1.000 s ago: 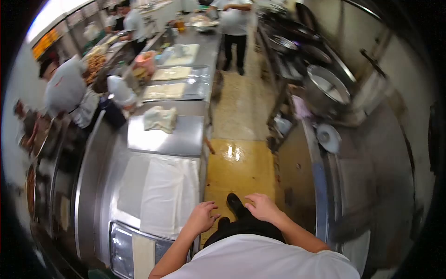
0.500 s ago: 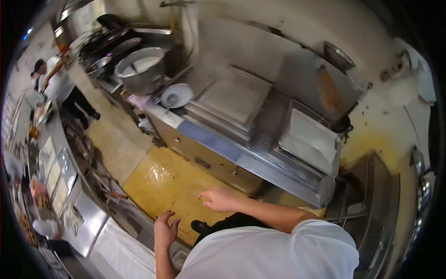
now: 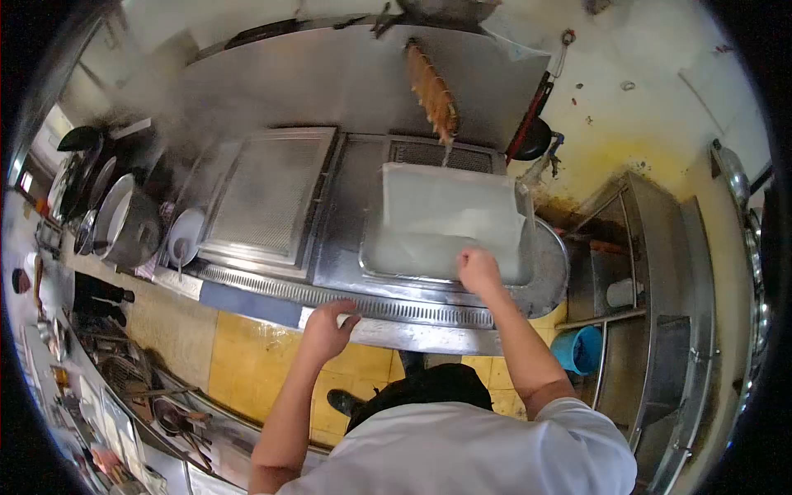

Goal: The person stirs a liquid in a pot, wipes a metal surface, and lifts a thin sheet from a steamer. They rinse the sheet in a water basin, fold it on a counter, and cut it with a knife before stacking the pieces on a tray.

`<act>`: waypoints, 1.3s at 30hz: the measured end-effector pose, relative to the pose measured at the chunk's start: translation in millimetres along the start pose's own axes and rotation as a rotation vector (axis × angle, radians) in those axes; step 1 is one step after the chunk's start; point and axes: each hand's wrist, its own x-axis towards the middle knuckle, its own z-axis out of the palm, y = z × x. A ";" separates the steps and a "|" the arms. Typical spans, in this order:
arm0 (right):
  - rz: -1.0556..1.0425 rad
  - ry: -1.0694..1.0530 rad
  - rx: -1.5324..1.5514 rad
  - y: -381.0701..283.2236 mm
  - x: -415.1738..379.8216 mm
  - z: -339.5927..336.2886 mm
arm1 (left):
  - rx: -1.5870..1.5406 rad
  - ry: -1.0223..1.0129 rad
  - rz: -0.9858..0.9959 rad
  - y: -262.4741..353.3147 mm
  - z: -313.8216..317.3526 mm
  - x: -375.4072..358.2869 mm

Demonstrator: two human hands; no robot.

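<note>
Head-camera view, a person's right hand (image 3: 478,270) at the near edge of a metal tray (image 3: 410,280), fingers curled, hold unclear, white sheet (image 3: 441,205) inside, tray right of centre on a steel counter (image 3: 351,235), left hand (image 3: 330,327) half-open, empty, near the counter's front.

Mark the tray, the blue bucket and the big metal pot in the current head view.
Tray (image 3: 408,276): head view, on its near rim.
Blue bucket (image 3: 571,351): head view, on its wall.
Big metal pot (image 3: 142,231): head view, on its outer side.
</note>
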 end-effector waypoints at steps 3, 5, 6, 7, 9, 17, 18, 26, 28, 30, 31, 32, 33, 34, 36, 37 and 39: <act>0.046 -0.001 -0.066 67.8 26.3 0.8 | 0.043 -0.051 0.102 19.1 46.2 72.1; 0.074 -0.175 -0.110 96.7 38.0 6.6 | 0.084 -0.090 0.162 23.4 77.9 115.6; 0.082 -0.186 -0.121 105.3 39.3 7.1 | 0.166 -0.118 0.155 25.2 92.7 134.2; 0.091 -0.200 -0.133 106.7 37.9 10.5 | 0.246 -0.147 0.148 26.8 106.1 149.4; 0.114 -0.192 -0.133 97.1 41.7 4.8 | 0.405 -0.116 0.174 28.3 128.9 172.8; -0.181 0.352 -0.314 116.7 73.4 -19.2 | 0.745 -0.018 0.216 22.5 154.0 252.3; -0.194 0.284 -0.276 124.4 78.0 -20.3 | 0.723 -0.100 0.178 20.0 152.7 262.1; 0.048 -0.188 -0.301 150.6 74.8 -30.7 | 0.655 -0.088 0.299 -16.5 146.3 252.9; 0.042 -0.247 -0.344 149.7 66.5 -33.2 | 0.611 -0.125 0.275 -13.2 135.3 239.1; 0.045 -0.327 -0.386 144.8 57.6 -45.0 | 0.599 -0.208 0.233 -4.2 122.2 223.8; 0.040 -0.386 -0.386 142.9 53.3 -50.0 | 0.592 -0.248 0.211 1.4 115.4 217.6; 0.035 -0.445 -0.386 141.7 48.6 -55.2 | 0.575 -0.307 0.163 8.4 109.7 212.6; 0.029 -0.504 -0.385 138.3 45.9 -60.5 | 0.559 -0.366 0.113 14.6 104.1 207.9; -0.011 -0.421 -0.311 129.4 43.5 -69.4 | 0.541 -0.425 0.062 17.0 100.7 204.6; -0.084 -0.257 -0.163 113.5 37.4 -82.6 | 0.436 -0.268 0.240 13.6 96.9 200.6; -0.154 -0.175 -0.129 114.9 40.6 -77.6 | 0.381 -0.188 0.329 12.7 96.2 198.9; -0.293 -0.011 -0.058 119.9 49.7 -62.8 | 0.472 -0.271 0.321 13.1 95.5 199.4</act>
